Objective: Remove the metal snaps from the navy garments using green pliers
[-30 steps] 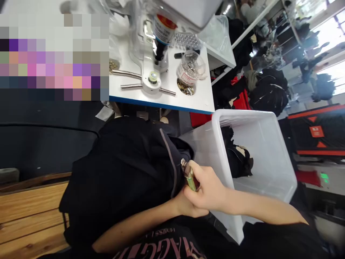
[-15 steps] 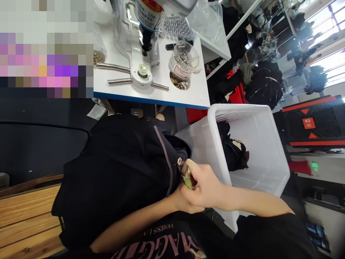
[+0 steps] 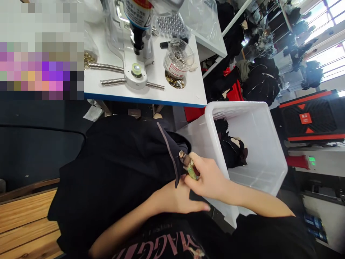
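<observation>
My right hand [image 3: 208, 176] is closed around a pair of pliers [image 3: 192, 169] with a green-wrapped handle and a brownish metal head. The head points up and left, beside the edge of a black garment [image 3: 115, 172] spread over my lap. Just below, my left hand [image 3: 176, 198] lies against the garment, its thumb stretched out to the right. Its other fingers are partly hidden by cloth and my right hand. A narrow grey strip [image 3: 168, 153] runs along the cloth near the pliers.
A white table [image 3: 191, 95] ahead carries a press machine [image 3: 136, 77] with spring-like arms and a clear tub [image 3: 176, 64] of small metal parts. To the right stands a white plastic bin [image 3: 265, 144] with dark cloth inside. A wooden bench [image 3: 29, 212] is at left.
My left thumb has swung away from my right hand and now sticks out. The pliers have shifted slightly to the right, and the grey strip hangs lower.
</observation>
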Action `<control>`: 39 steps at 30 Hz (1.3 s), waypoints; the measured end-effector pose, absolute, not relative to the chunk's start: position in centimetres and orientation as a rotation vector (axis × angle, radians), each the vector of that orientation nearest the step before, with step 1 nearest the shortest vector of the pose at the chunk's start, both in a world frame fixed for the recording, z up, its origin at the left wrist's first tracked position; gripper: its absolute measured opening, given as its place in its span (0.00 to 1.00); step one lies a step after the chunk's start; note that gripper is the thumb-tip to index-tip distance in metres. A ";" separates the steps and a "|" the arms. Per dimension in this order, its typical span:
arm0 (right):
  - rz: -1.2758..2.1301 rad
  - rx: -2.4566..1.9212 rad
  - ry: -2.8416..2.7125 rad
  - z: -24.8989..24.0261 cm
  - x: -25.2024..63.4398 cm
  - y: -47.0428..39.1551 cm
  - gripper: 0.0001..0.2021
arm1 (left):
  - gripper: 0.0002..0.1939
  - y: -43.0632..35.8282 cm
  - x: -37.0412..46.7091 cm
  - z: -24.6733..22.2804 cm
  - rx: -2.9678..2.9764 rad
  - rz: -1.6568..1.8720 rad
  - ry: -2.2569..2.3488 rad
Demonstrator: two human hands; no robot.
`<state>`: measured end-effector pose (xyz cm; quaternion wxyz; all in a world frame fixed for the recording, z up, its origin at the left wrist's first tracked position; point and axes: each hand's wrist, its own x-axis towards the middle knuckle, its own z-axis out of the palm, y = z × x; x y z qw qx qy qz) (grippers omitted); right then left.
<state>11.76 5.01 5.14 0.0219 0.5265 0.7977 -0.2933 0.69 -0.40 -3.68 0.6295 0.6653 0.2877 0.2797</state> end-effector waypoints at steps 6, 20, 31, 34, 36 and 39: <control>-0.636 1.671 2.346 5.8 13.7 4.9 0.10 | 0.13 -0.5 -6.6 0.4 1.414 0.820 1.085; -1.287 1.448 2.451 3.1 15.1 4.8 0.13 | 0.09 2.8 -2.5 -3.0 1.217 1.355 1.381; -1.576 2.032 2.168 1.8 15.0 4.8 0.13 | 0.17 -0.9 -0.2 -2.5 1.335 0.803 1.123; -1.700 1.954 2.102 2.1 14.3 4.6 0.14 | 0.21 -1.4 0.5 -2.3 1.199 0.692 1.036; -1.641 1.888 2.183 2.4 14.4 4.6 0.13 | 0.16 -1.4 0.7 -2.3 1.180 0.747 1.020; -1.370 1.792 2.367 2.9 15.3 5.0 0.12 | 0.12 -1.1 0.2 -2.1 1.199 0.724 0.951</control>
